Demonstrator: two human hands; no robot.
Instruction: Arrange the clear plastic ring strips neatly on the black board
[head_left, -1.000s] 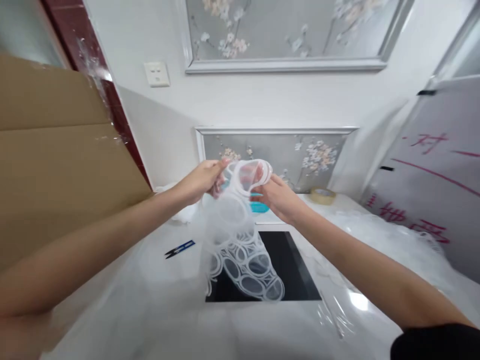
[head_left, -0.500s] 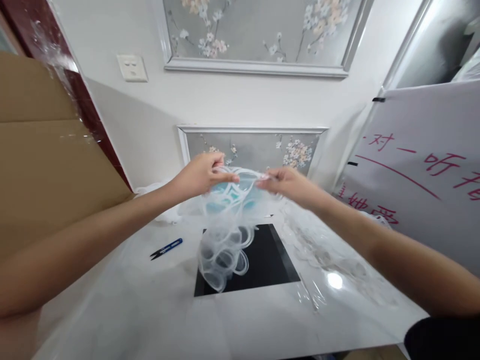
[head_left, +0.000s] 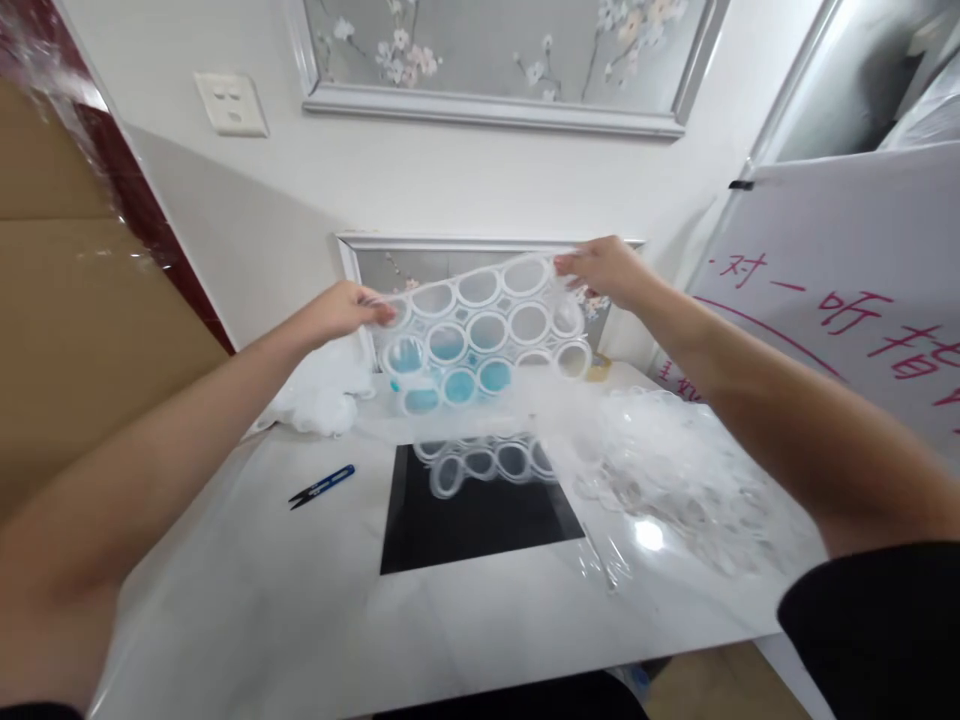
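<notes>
Though see-through — one ringed sheet (head_left: 486, 332) between two hands (head_left: 341, 310) (head_left: 609, 268).

I count two bare hands (head_left: 343, 308), one translucent white-ringed plastic sheet (head_left: 504, 305) between them, one black rectangular mat (head_left: 476, 528), and, at the mat's nine o'clock, one pair of blue-and-black snips (head_left: 324, 486).

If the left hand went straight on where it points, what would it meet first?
Likely the translucent ringed sheet the left hand pinches; beyond it, perhaps the flowered wall panel, but depth is unclear.
</notes>
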